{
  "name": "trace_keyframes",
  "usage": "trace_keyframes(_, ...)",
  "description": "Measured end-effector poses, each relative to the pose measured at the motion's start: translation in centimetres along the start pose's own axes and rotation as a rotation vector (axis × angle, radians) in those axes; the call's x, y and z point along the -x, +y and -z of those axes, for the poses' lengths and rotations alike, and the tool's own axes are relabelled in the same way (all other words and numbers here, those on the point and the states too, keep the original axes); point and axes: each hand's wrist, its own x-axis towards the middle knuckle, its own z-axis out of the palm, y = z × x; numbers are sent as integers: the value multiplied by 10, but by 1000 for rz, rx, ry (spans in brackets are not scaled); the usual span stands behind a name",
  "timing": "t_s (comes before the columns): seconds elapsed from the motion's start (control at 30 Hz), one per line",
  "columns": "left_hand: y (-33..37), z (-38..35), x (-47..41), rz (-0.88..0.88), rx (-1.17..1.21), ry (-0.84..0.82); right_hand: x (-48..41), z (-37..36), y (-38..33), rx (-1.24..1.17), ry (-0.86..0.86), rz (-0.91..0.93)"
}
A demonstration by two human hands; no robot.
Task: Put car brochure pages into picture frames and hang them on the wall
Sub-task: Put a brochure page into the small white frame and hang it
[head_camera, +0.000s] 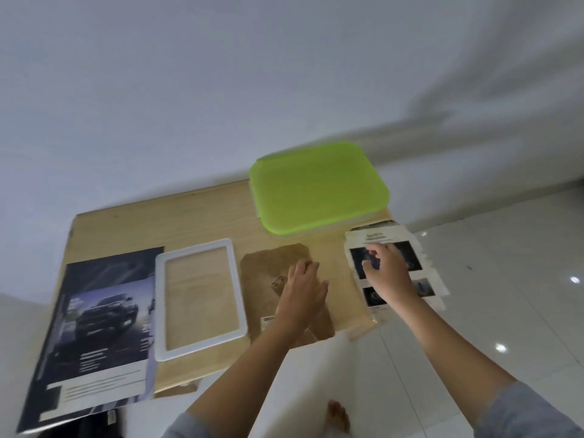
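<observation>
On brown board [268, 267], L hand [300, 292] flat; R hand [384, 268] touches glossy page [412, 262], grip unclear.

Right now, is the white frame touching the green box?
Apart. The head view shows a strip of bare wooden table between the white frame and the green box.

A single wide-angle view is taken from head height, aimed forward and steeply down. The tabletop [205, 210] is seen from close above, the wall [221, 74] behind it fills the upper half, and the floor [505, 311] is shown at right.
</observation>
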Motion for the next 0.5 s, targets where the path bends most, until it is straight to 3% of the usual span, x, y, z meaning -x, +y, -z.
trace_keyframes(0.23, -125, 109, 60, 221, -55, 231, 31, -103, -141, -101, -130, 243)
trace_keyframes(0.4, -226, 167, 135, 484, -107, 327, 61, -198, -227, -132, -402, 380)
trace_keyframes(0.5, -271, 188, 179, 631, -145, 280, 72, -244, -269, -69, -545, 443)
